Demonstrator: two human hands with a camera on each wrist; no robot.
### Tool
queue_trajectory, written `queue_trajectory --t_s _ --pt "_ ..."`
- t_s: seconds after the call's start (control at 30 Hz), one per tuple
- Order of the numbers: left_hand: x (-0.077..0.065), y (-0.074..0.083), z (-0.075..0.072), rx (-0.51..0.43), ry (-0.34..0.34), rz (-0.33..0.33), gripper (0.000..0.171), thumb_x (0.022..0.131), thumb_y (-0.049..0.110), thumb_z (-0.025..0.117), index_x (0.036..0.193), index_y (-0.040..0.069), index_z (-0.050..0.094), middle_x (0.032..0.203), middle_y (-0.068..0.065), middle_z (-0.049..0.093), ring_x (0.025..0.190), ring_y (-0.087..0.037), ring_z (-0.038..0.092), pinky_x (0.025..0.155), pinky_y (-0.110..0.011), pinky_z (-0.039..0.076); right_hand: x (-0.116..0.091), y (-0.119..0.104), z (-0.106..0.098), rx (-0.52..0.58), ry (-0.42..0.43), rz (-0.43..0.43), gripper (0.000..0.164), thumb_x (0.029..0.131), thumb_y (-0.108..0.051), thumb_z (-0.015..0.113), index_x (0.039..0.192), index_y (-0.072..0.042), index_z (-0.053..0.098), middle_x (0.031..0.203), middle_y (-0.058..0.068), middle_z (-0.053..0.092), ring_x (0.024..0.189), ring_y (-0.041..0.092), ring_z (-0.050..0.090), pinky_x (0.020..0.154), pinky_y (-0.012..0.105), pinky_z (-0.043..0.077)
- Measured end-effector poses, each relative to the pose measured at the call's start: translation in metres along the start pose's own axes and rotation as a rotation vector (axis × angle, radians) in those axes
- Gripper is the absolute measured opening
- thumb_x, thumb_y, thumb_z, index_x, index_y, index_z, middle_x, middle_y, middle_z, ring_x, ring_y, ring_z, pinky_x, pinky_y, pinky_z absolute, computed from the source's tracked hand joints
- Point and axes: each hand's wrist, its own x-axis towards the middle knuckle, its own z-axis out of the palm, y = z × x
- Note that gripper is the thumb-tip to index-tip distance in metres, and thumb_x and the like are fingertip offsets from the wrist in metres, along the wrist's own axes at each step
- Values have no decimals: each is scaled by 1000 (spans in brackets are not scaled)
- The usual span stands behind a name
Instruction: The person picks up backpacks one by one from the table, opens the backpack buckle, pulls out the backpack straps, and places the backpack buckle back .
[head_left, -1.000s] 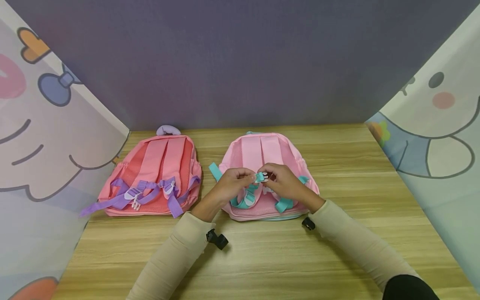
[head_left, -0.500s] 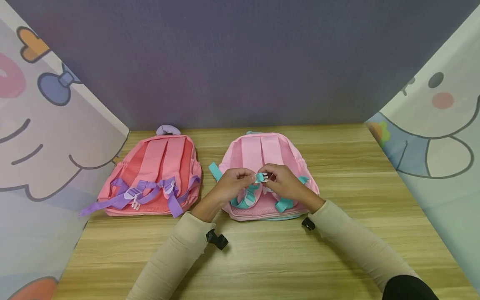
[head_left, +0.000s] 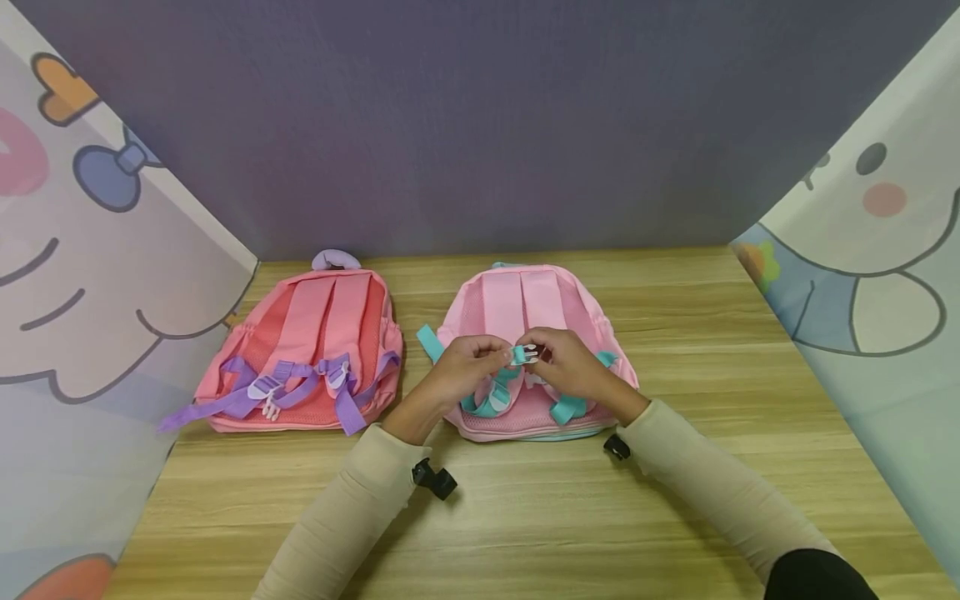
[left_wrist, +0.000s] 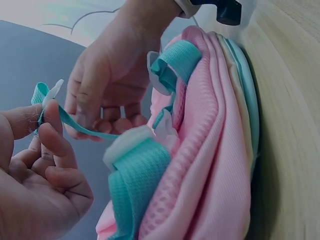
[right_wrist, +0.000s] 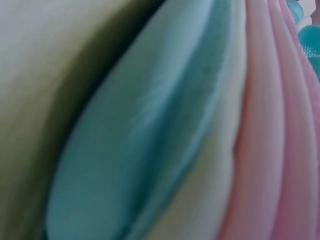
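In the head view, a light pink backpack (head_left: 543, 292) lies with its back panel and shoulder straps up. Over it, my left hand (head_left: 471, 362) pinches a white plastic buckle (head_left: 529, 353) threaded with teal webbing, its prongs pointing right. My right hand (head_left: 566, 360) is close against the prong end, fingers bent. The left wrist view shows the buckle (left_wrist: 52, 91) edge-on between my left thumb and fingers. From it a teal strap (left_wrist: 82, 129) runs to my right hand (left_wrist: 107, 82), whose thumb and fingertips hold it. The right wrist view shows only the pack's blurred side (right_wrist: 265, 120).
A coral backpack (head_left: 322, 300) with purple straps (head_left: 240, 398) and a white buckle lies to the left on the wooden table (head_left: 525, 517). A grey panel (head_left: 495, 133) stands behind, with cartoon-printed panels on both sides. Teal strap ends (head_left: 568, 409) hang loose on the pink pack.
The white buckle has turned slightly between the fingers, its prongs showing a little more. Both hands and both backpacks stay in place.
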Motion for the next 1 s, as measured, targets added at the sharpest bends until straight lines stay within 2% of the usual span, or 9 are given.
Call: queue_trajectory --t_s 0.17,0.47,0.73,1.0 --pt "-1 3 1 -9 -4 5 24 103 17 60 110 -4 71 82 4 64 78 -11 55 69 -27 45 -1 0 0 1 3 -12 15 92 -4 67 105 -10 71 98 2 72 83 11 62 74 27 53" --pt "-1 2 -2 13 3 -4 24 103 17 60 111 -3 71 85 5 64 82 -12 55 76 -29 46 -1 -1 -1 46 7 -52 21 93 -4 66 113 -8 71 102 4 72 87 12 62 77 27 54" --pt "-1 2 -2 15 3 -8 24 103 16 59 112 -4 71 85 6 65 82 -12 55 78 -30 48 -1 -3 -1 55 12 -54 17 95 -5 64 111 -7 71 100 4 71 85 12 60 78 29 53" --pt "0 0 -1 27 5 -17 24 102 17 61 111 -3 71 88 -9 63 81 -12 54 77 -31 46 0 -4 -1 56 7 -40 13 95 -5 66 105 -10 71 97 1 71 85 12 60 78 28 52"
